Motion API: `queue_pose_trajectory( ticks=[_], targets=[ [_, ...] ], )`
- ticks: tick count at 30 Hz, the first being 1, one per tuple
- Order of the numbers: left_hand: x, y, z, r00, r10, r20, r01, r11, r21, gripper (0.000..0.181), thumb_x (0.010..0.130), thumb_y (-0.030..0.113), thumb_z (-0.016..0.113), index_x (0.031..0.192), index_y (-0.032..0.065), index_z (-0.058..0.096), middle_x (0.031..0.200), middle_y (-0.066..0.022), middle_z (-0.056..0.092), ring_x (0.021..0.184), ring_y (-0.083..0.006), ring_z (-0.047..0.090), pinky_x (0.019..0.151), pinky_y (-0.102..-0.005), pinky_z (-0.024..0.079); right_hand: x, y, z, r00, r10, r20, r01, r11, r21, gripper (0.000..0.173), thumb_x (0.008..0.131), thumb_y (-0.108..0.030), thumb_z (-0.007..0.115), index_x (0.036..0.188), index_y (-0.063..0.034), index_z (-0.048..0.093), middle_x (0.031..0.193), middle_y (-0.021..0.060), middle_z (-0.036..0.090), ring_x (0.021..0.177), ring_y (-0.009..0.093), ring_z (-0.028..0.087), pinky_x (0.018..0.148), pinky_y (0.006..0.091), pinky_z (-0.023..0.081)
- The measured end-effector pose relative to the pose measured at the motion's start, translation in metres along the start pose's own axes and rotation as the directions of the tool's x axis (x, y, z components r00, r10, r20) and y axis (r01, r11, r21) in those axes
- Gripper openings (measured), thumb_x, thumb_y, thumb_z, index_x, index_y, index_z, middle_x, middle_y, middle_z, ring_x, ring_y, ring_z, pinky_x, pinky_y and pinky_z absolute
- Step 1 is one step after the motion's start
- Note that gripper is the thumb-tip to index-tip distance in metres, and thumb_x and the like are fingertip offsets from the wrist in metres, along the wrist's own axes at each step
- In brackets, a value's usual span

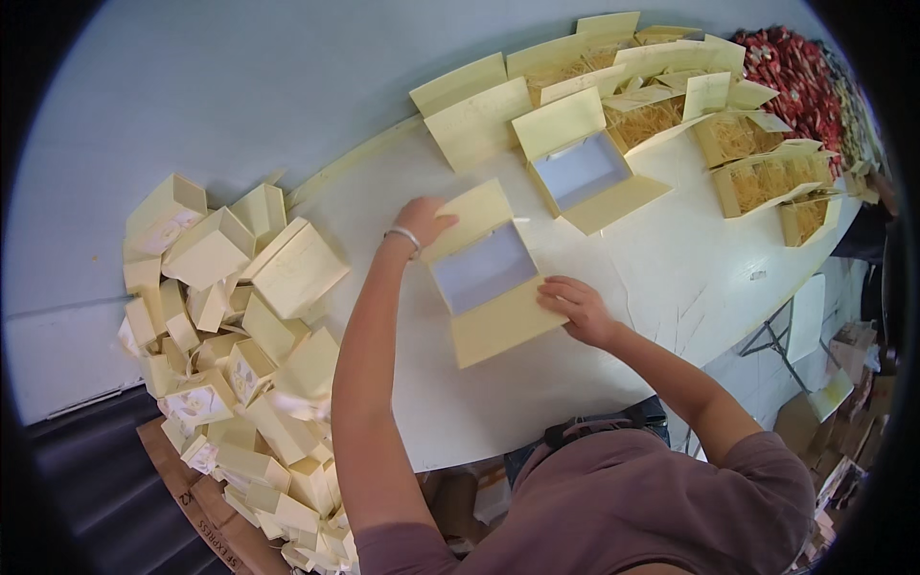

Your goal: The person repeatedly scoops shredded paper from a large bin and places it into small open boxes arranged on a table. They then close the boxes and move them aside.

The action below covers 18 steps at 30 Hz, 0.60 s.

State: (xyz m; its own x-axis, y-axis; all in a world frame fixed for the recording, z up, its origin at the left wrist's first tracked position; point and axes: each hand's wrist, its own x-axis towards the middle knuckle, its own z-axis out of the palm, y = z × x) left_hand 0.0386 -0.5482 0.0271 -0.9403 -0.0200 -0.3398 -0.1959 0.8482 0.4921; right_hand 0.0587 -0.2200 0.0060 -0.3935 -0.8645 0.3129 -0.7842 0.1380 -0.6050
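An open cream cardboard gift box (483, 269) with a white inside and two flaps spread out lies on the white table in front of me. My left hand (427, 221), with a pale bracelet at the wrist, is at the outer edge of its upper flap. My right hand (575, 307) holds the right edge of its lower flap between thumb and fingers. Just beyond, to the upper right, stands a second open cream box (581, 172), also without filling.
Closed cream boxes (213, 248) lie in a high heap on the left, above a brown carton (208, 514). Open boxes with straw-like shredded filling (647, 122) stand in rows at the back right. Red packets (787, 83) are piled beyond them. A folding chair (806, 316) stands at the right.
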Motion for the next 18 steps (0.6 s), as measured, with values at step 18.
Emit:
queue_pose_trajectory(
  ticks=[18],
  targets=[
    [0.029, 0.040, -0.037, 0.559, 0.404, -0.724, -0.306, 0.912, 0.272, 0.042, 0.067, 0.028, 0.069, 0.102, 0.0088, 0.056, 0.096, -0.0099, 0.056, 0.095, -0.0291, 0.050, 0.086, -0.0412, 0.037, 0.021, -0.006, -0.017, 0.909, 0.412, -0.059, -0.413, 0.879, -0.236, 0.063, 0.071, -0.005, 0.060, 0.128, 0.0015, 0.034, 0.137, 0.0227, 0.026, 0.087, 0.029, 0.057, 0.066, 0.0340, 0.049]
  ],
)
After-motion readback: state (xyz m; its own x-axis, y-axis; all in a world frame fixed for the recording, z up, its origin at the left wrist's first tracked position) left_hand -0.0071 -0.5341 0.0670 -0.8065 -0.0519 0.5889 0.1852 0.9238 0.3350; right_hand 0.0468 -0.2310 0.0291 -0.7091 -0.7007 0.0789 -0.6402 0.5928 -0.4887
